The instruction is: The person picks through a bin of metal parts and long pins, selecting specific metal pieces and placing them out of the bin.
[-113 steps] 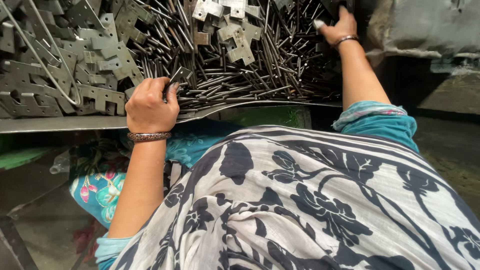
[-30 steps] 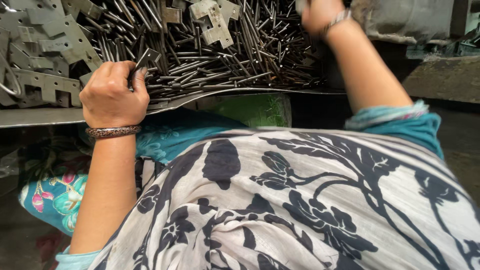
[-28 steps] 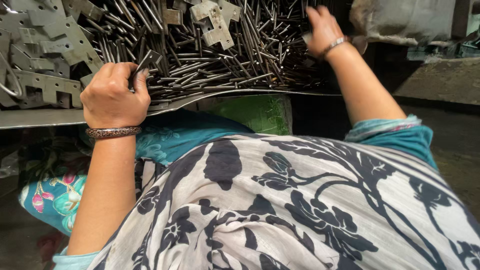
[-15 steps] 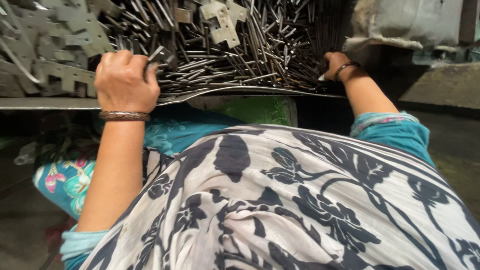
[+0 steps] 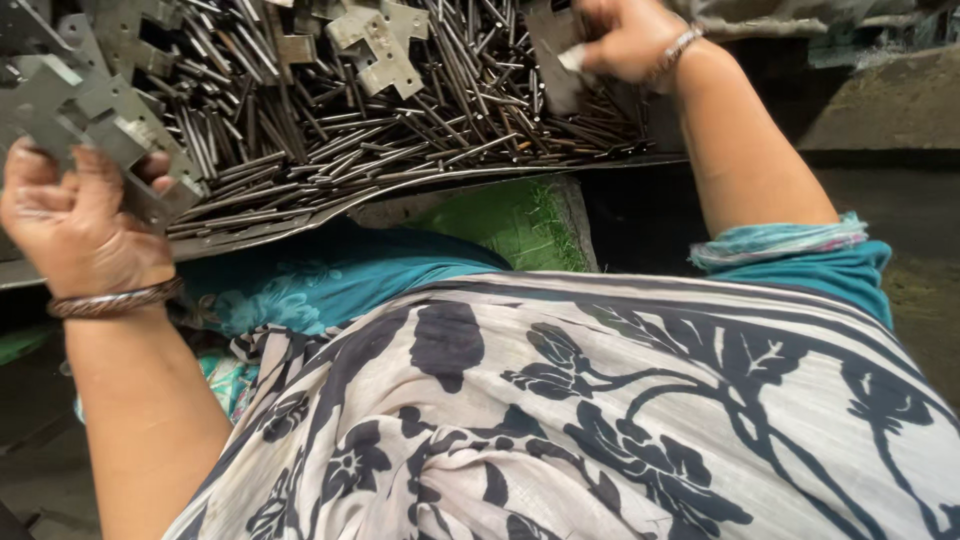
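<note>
Steel notched plate [image 5: 100, 140] clenched in left hand [image 5: 75, 225]; right hand [image 5: 625, 38] grips flat plate [image 5: 552, 55].

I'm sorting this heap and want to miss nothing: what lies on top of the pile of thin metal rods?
Flat grey notched metal plates lie on the pile of thin metal rods. The right hand reaches in; the left hand grips plates. Anything underneath is covered.

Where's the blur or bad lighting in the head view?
Head view: right hand motion-smeared at the top edge; left hand fairly sharp; thin grey metal rods glint, evenly lit; bottom-left corner and right side are dark; patterned black-and-white cloth is crisp.
</note>
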